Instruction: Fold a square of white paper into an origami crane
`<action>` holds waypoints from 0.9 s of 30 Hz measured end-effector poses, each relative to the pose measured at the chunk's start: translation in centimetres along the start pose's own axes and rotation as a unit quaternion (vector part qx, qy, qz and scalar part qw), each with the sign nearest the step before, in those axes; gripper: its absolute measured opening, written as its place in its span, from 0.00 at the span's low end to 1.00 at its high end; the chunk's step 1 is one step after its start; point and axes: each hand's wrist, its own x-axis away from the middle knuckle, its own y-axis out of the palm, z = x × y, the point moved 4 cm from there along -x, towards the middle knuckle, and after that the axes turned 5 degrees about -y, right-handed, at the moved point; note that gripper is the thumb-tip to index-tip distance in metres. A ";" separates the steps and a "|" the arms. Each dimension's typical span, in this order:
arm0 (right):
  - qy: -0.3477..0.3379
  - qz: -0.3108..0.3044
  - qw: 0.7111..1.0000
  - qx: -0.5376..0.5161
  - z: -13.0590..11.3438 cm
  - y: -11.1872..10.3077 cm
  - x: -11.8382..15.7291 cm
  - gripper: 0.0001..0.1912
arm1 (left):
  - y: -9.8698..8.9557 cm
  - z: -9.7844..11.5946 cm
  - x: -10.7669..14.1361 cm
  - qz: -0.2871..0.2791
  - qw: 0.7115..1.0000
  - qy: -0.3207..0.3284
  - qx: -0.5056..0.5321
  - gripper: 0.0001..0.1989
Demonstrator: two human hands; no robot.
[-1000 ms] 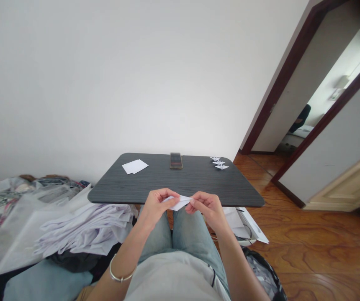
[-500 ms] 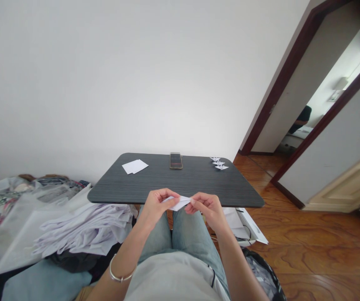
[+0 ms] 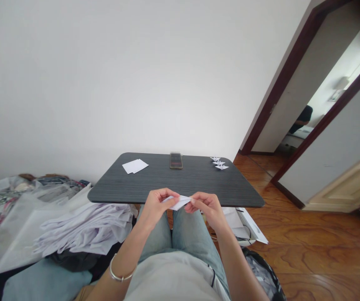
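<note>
A small folded white paper is stretched between both hands at the near edge of the dark table. My left hand pinches its left end between thumb and fingers. At the right end, the thumb and fingers of my right hand pinch the paper's tip. Flat white sheets lie at the table's back left. Three folded white paper birds stand in a row at the back right.
A phone lies at the table's back middle. Piled clothes are on the left. Below the table's right side sit a white box and a black-lined bin. Through the doorway, a person's dark sleeve shows.
</note>
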 end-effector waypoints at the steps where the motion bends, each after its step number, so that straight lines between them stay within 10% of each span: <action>1: 0.002 -0.004 1.000 0.001 0.0 0.0 0.0 0.10 | 0.0 0.0 0.0 0.001 1.000 0.000 -0.001 0.10; 27: 0.011 0.016 0.998 0.053 0.7 -0.1 -0.3 0.15 | 0.0 0.3 -0.2 0.009 0.999 0.020 -0.040 0.10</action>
